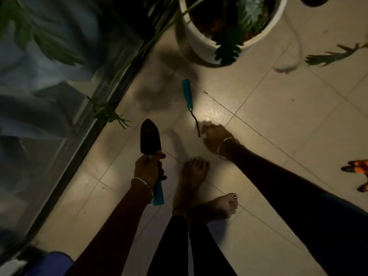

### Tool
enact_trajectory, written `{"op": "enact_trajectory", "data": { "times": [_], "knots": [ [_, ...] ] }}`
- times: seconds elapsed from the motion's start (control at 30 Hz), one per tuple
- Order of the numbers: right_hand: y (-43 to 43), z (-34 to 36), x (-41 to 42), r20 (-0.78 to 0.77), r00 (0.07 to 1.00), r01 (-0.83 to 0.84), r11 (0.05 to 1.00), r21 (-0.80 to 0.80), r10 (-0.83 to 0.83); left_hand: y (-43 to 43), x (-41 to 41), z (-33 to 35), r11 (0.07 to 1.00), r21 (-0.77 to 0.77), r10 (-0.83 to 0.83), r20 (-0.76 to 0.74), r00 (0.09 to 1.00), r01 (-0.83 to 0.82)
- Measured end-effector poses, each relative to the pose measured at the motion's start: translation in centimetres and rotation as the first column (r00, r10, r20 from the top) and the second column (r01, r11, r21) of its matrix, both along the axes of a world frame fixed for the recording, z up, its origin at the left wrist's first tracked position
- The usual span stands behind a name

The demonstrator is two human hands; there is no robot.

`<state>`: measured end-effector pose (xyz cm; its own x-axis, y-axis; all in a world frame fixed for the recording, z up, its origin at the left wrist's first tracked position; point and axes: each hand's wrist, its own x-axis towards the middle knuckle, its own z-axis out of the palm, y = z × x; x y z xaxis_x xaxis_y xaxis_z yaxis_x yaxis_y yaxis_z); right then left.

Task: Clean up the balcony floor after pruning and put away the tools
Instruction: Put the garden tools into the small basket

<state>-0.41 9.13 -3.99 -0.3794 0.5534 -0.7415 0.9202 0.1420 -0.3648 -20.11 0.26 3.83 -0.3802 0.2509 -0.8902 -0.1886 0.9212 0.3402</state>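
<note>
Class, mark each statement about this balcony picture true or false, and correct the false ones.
1. The left hand holds a trowel. True.
2. The white planter lies on its side. False: the pot stands upright.
3. A teal-handled tool lies on the floor. True.
4. The person wears shoes. False: the feet are bare.
</note>
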Motion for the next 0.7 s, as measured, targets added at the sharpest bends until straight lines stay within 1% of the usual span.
{"op": "enact_trajectory", "data": {
  "times": [0.1,0.2,0.27,0.37,0.4,0.53,0.63,0.7],
  "knots": [
    [4.3,-2.7,-1.9,0.076,0.996,-0.063,0.983,0.174,0.051,0.5,-1.7,-0.8,1.000,-0.009,0.006,0.030,1.000,-0.006],
    [8.3,-5.3,-3.9,0.119,0.976,-0.206,0.941,0.269,0.180,0.7,-3.0,-1.9,1.000,-0.006,0.029,0.047,0.998,-0.029],
    [9.9,-6.9,-5.2,0.147,0.957,-0.280,0.923,0.264,0.248,0.4,-3.3,-2.7,0.999,0.007,0.045,0.039,0.998,-0.045],
    [10.6,-8.9,-6.2,0.254,0.896,-0.422,0.876,0.233,0.364,-0.4,-3.2,-3.9,0.998,0.009,0.058,0.031,0.998,-0.059],
    [10.5,-9.3,-6.1,0.280,0.882,-0.448,0.861,0.241,0.380,-0.7,-3.0,-4.2,0.998,0.005,0.067,0.036,0.997,-0.068],
    [8.5,-10.0,-4.1,0.337,0.862,-0.485,0.808,0.333,0.379,-1.9,-2.1,-5.1,0.983,-0.015,0.183,0.102,0.978,-0.182],
    [6.9,-10.3,-0.8,0.396,0.858,-0.462,0.827,0.320,0.326,-2.9,-1.2,-5.2,0.966,-0.028,0.259,0.117,0.959,-0.258],
    [5.6,-10.4,1.7,0.469,0.823,-0.482,0.831,0.278,0.320,-3.5,-0.7,-5.1,0.967,-0.023,0.256,0.117,0.960,-0.255]
  ]
}}
